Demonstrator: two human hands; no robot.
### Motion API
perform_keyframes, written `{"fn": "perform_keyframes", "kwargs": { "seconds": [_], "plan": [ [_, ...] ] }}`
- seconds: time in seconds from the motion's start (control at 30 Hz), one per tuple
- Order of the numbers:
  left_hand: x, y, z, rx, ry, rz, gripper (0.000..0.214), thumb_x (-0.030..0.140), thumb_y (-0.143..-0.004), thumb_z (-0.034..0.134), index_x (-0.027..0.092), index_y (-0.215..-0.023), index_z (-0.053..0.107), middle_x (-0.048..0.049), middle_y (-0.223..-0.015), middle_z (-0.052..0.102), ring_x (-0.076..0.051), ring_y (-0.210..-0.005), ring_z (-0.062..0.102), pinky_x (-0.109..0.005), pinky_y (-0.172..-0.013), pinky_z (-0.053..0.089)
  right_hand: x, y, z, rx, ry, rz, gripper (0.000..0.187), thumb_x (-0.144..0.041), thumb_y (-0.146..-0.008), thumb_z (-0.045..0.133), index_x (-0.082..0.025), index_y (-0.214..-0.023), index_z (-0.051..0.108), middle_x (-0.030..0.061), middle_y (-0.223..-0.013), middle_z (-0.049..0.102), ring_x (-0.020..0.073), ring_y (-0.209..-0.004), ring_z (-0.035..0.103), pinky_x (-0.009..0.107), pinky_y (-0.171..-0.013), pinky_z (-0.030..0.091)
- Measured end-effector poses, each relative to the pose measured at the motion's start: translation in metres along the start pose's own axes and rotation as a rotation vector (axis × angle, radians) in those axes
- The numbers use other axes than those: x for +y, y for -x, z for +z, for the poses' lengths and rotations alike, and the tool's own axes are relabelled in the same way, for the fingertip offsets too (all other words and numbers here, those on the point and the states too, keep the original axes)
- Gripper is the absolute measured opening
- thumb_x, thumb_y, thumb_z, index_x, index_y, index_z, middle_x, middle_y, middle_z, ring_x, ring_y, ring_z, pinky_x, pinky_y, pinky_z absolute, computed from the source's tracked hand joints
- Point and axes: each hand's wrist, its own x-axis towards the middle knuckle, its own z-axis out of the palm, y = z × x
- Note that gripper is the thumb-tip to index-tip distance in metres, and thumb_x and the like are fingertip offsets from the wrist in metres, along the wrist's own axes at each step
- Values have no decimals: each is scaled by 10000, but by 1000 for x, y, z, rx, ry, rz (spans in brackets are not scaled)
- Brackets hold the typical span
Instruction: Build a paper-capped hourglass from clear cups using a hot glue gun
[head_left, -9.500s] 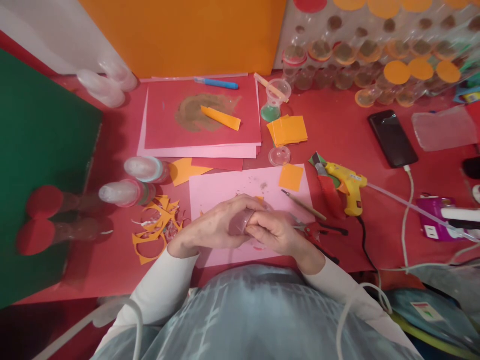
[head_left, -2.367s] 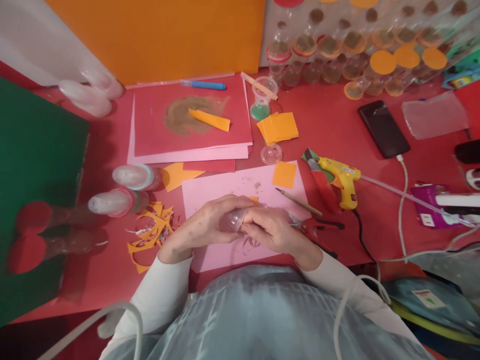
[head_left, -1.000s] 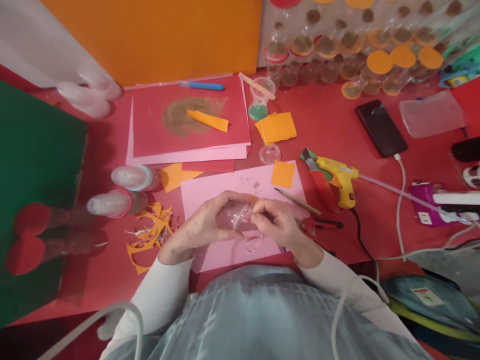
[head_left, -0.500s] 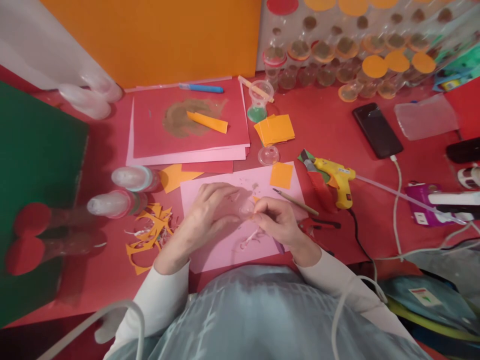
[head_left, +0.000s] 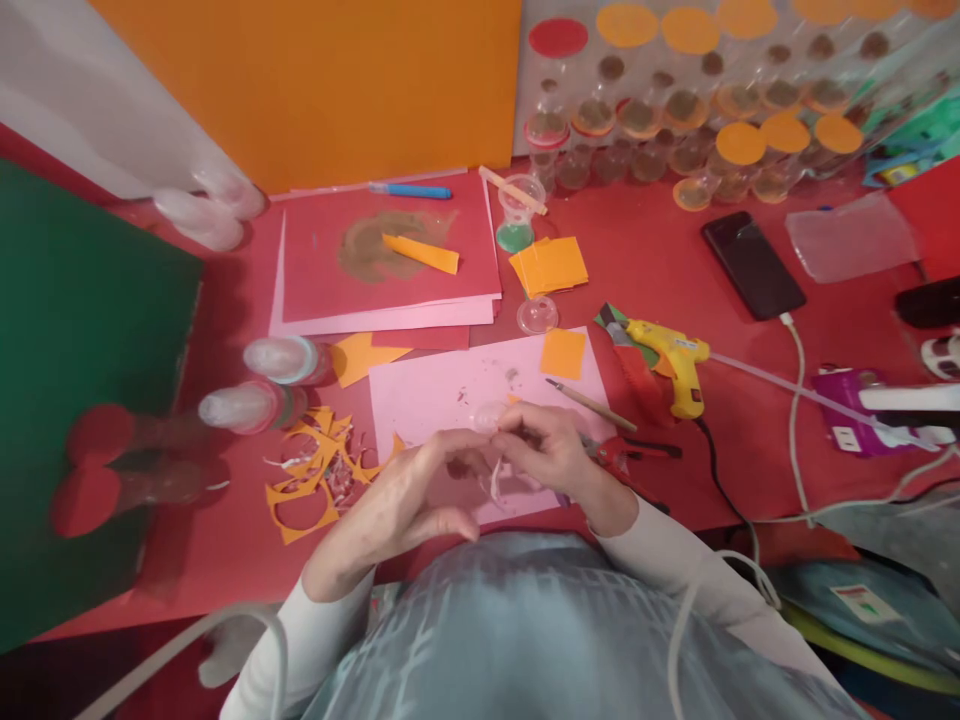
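Over the pink sheet (head_left: 420, 385), my right hand (head_left: 551, 455) is closed, its thumb and forefinger pinched on something too small to make out. My left hand (head_left: 409, 500) reaches in with long fingers, its thumb well apart, its fingertips at the right fingertips. Just beyond them shows a small clear plastic piece (head_left: 487, 413); whether it is held or lies on the sheet I cannot tell. A thin pale strip (head_left: 496, 480) shows below the fingertips. Near my right hand lie a craft knife (head_left: 589, 402) and red-handled pliers (head_left: 626, 452); an orange square (head_left: 563, 353) lies on the sheet.
Orange scraps (head_left: 319, 470) and two clear bottle shapes (head_left: 244, 405) stand left. A yellow glue gun (head_left: 671, 360), its cord and a phone (head_left: 752, 265) lie right. Orange squares (head_left: 551, 265), a clear lid (head_left: 538, 315) and stacked red sheets (head_left: 300, 270) are behind; clear containers (head_left: 686, 105) line the back.
My left hand has come nearer and lower, its fingertips now meeting those of my right hand. The clear piece now shows beyond the fingers. The view has shifted slightly.
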Motion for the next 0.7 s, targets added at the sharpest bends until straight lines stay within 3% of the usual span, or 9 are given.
{"fn": "perform_keyframes", "kwargs": {
  "seconds": [0.1,0.17,0.27,0.37,0.53,0.63,0.7],
  "plan": [
    [-3,2,9,60,-30,79,738,668,-760,682,270,-1341,462,-82,-1092,660,-213,-890,674,-346,-796,584,1,1,1,56,2,21,231,-376,-901,592,-228,-731,540,-45,-609,557,79,-461,429,211,-437,365],
    [-1,1,17,65,-73,90,522,520,-854,697,271,-1280,526,-74,-1100,628,-195,-915,666,-317,-799,585,1,1,2,62,-5,29,203,-329,-901,587,-230,-730,538,-47,-605,574,82,-460,460,206,-438,378],
    [4,-4,28,75,-179,84,122,273,-988,572,240,-1091,630,-32,-993,596,-123,-836,655,-216,-747,567,0,2,2,36,32,-12,206,-281,-908,571,-233,-711,535,-53,-586,575,89,-482,513,198,-462,410],
    [7,-6,28,125,-273,117,121,239,-999,548,214,-953,658,-20,-938,605,-100,-775,639,-186,-718,555,0,3,2,8,87,-68,205,-259,-934,534,-231,-733,560,-40,-645,622,95,-540,574,198,-521,458],
    [8,14,-2,271,-513,58,178,275,-990,561,204,-858,657,-47,-907,657,-148,-796,646,-242,-722,553,1,4,2,46,154,-57,137,-226,-939,523,-229,-831,607,-47,-660,631,83,-505,562,190,-498,446],
    [6,41,-27,361,-689,-124,200,257,-985,530,221,-824,642,-19,-744,661,-175,-722,633,-288,-714,543,2,4,2,71,190,-68,152,-229,-940,520,-228,-817,609,-52,-640,616,77,-478,533,187,-486,438],
    [2,61,-41,413,-753,-282,202,302,-978,512,233,-832,633,-12,-745,689,-183,-701,653,-281,-663,532,3,4,2,81,206,-62,161,-240,-940,519,-229,-810,611,-45,-644,623,83,-488,540,189,-492,447]
  ]
}}
